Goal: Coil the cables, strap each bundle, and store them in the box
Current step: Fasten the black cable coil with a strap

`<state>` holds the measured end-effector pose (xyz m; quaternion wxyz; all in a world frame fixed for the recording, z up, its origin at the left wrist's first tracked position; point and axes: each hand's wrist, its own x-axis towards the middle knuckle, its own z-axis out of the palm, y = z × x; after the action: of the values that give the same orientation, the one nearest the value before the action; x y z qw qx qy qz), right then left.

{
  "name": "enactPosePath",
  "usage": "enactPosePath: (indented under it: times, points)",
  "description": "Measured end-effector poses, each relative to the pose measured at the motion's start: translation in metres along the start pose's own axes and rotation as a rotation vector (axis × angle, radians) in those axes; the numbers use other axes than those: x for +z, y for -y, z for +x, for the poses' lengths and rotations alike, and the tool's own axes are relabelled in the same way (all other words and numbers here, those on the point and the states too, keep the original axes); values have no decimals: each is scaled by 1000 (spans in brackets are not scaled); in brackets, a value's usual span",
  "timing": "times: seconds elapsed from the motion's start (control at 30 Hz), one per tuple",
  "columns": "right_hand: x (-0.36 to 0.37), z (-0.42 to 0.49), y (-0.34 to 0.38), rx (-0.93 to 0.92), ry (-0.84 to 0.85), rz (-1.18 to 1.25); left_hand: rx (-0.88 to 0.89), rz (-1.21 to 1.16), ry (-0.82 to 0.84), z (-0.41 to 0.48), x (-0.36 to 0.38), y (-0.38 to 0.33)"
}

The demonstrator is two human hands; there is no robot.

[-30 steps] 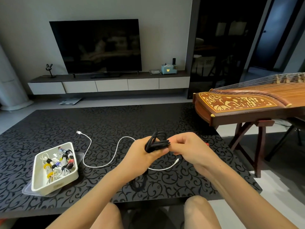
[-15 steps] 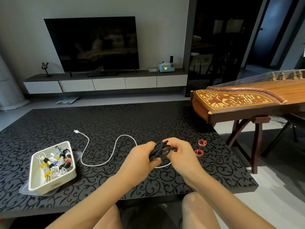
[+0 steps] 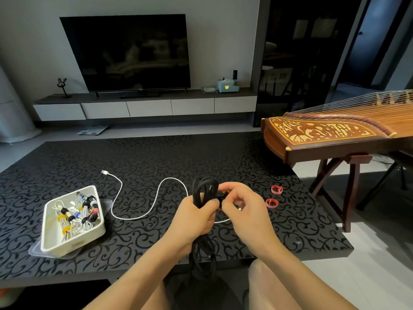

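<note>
Just flipped black cable coil (image 3: pixel 204 189) upright by table's (image 3: pixel 156 153) near edge, gripped mid-bundle in left hand (image 3: pixel 192 218), pinched by right hand (image 3: pixel 243 209), probably ready for strapping.

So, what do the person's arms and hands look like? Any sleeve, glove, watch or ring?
The left forearm and the right forearm are bare to the picture's edge; no sleeve shows. The left hand and the right hand wear no gloves. No watch or bracelet is on either wrist, and no ring shows on the visible fingers.
</note>
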<state>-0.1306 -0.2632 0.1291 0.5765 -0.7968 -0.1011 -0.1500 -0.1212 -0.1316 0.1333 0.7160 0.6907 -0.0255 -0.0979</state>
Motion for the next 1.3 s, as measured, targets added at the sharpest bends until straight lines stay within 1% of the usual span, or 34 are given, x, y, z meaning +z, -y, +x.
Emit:
enactPosePath:
  times: [0.13,0.27,0.37,0.43,0.5,0.6,0.67,0.77,0.87,0.9,0.93,1.0,1.03,1.07,1.1,1.17,1.23,1.3]
  points:
    - [-12,-6,7,-116,-19,36,-13,-206,157,-4,-13,-8]
    - [-17,-11,10,-164,58,33,24,-128,285,-11,-21,-14]
    - [-16,-13,9,-169,84,-49,35,-94,263,-14,-19,-15]
    - [-17,-14,8,-173,92,-55,38,-100,261,-14,-17,-16]
    - [-18,-15,10,-103,117,55,60,-81,246,-15,-16,-17]
    - [-21,-14,16,124,154,372,99,-18,198,-17,-12,-15]
    - [-21,-13,18,192,140,428,120,16,196,-20,-8,-13]
    - [-19,-12,20,197,103,410,111,-6,228,-21,-6,-10]
    - [-20,-12,21,146,89,322,36,-196,267,-17,-8,-11]
    - [-22,-12,21,121,111,265,17,-250,258,-16,-8,-12]
    - [-24,-10,21,100,145,195,11,-252,234,-13,-10,-11]
    - [-30,-7,24,95,260,44,23,-161,188,-9,-13,-9]
    - [-33,-5,26,109,328,-5,33,-117,189,-7,-15,-9]
    - [-35,-3,28,127,386,-18,43,-85,226,-6,-16,-9]
    - [-38,0,29,150,423,1,42,-67,270,-6,-18,-10]
    - [-40,4,27,206,425,95,31,-29,322,-7,-20,-13]
    - [-43,9,25,266,427,167,28,-10,330,-7,-20,-13]
    - [-44,13,24,348,476,237,17,-28,332,-7,-20,-12]
